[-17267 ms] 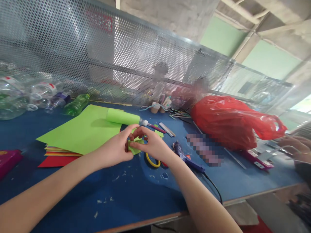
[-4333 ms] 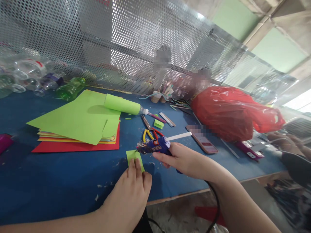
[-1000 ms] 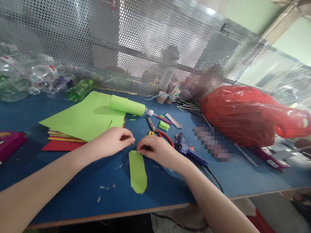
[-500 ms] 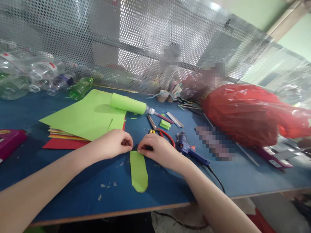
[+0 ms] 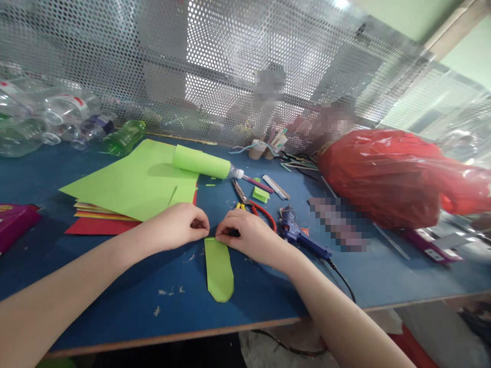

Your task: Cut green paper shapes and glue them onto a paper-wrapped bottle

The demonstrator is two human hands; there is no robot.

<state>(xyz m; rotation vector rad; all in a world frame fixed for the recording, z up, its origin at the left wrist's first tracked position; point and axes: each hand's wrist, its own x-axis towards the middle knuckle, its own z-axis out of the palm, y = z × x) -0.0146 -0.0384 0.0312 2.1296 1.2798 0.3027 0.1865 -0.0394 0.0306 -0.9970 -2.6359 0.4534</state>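
Spanning the frame from left to right, a scuffed blue tabletop (image 5: 146, 286) with pale flecks and a brown front edge carries the work. A perforated metal screen (image 5: 161, 51) rises behind it across the upper frame; pale green panels (image 5: 406, 20) occupy the upper right corner, and a strip of grey floor shows at lower right. Plastic bottles (image 5: 67, 110) lie at upper left, a red plastic bag (image 5: 379, 174) at right. The green paper strip (image 5: 219, 271) lies flat just below the frame's centre, its long axis nearly vertical and leaning slightly rightward at the bottom; its rounded end points toward the front edge, its straight end toward the screen. The right hand (image 5: 245, 232) pinches the strip's upper right corner. The left hand (image 5: 184, 225) is curled, fingertips close together beside the upper left corner; whether they grip it cannot be told.
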